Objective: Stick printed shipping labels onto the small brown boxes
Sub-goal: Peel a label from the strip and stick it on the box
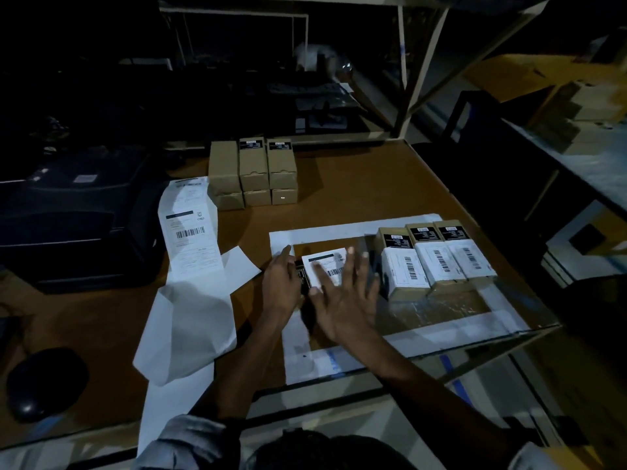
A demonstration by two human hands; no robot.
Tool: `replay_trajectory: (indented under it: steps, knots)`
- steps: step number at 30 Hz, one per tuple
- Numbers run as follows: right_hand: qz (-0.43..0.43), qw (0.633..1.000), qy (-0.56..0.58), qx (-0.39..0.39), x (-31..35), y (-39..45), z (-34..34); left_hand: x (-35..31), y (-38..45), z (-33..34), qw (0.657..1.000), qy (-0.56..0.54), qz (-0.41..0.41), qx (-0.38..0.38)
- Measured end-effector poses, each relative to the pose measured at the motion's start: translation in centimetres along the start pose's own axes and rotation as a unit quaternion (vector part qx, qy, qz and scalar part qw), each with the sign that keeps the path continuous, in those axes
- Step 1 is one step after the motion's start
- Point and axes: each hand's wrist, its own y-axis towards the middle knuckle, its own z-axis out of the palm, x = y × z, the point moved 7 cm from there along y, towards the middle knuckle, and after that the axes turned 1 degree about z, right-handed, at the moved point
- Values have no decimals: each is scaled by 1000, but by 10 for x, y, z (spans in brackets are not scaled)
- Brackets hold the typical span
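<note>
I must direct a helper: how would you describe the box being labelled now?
On the brown table, find the white frame. Three labelled boxes stand at its right; the box lies left of them. Only it lies under both hands, its label being smoothed.

Far centre: stack of unlabelled boxes (252,173) on the table (356,188).
Left: printer (78,215), label strip (190,225) just beside it.
Right: three labelled boxes (437,257) side by side.
Centre: box (324,271) under both hands (339,300).
</note>
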Motion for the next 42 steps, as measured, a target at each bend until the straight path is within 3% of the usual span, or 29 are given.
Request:
replay_trajectory:
  steps: [4, 9, 13, 16, 19, 23, 28, 33, 42]
  knots:
    - [80, 997, 6, -7, -39, 15, -9, -1, 1, 1, 1000, 7, -6, -1]
    - [-3, 1000, 29, 9, 27, 0, 2, -4, -2, -2, 1000, -26, 4, -5]
    - [11, 1000, 15, -5, -6, 14, -4, -2, -4, -3, 1000, -19, 9, -10]
    - [58, 998, 31, 4, -30, 29, -7, -15, -6, -3, 991, 113, 63, -24]
    - [56, 997, 45, 21, -30, 35, -6, -30, -10, 3, 950, 284, 128, 29]
    - [36, 998, 56, 3, -32, 39, -9, -42, -15, 8, 907, 373, 182, 66]
    - [-4, 997, 78, -7, -25, 41, -17, -47, -11, 12, 909, 351, 206, 84]
    - [-25, 994, 102, 6, -23, 46, -18, -31, 0, 16, 940, 282, 167, 100]
    - [-46, 989, 74, 122, -33, 78, -11, -23, 7, 10, 975, 182, 95, 81]
